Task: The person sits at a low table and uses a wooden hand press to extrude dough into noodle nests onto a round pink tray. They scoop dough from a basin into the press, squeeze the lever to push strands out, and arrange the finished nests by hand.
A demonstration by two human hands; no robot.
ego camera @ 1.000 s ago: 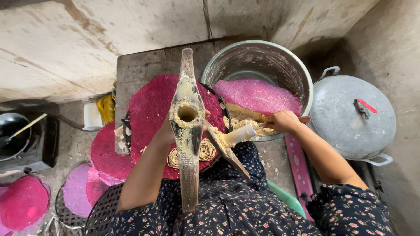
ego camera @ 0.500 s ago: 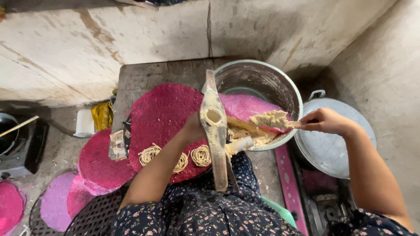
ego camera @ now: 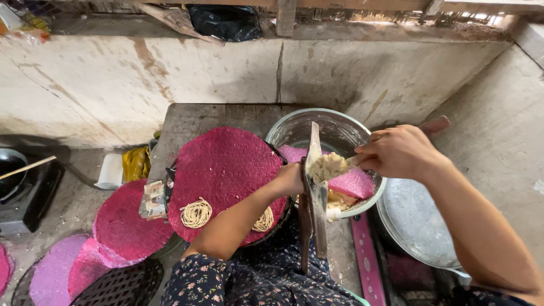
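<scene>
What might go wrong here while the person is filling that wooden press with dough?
The right hand holds a dough lump over the wooden press; bits could drop past the metal bowl. The left hand steadies the press beside the pink mat, so a slip might smear the noodle coils.

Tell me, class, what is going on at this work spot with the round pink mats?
A person seated at a low table steadies an upright wooden press with the left hand. The right hand holds a lump of pale dough at the top of the press, above a metal basin. Two coils of thin noodles lie on the pink round mat. More pink mats are stacked to the left.
</scene>
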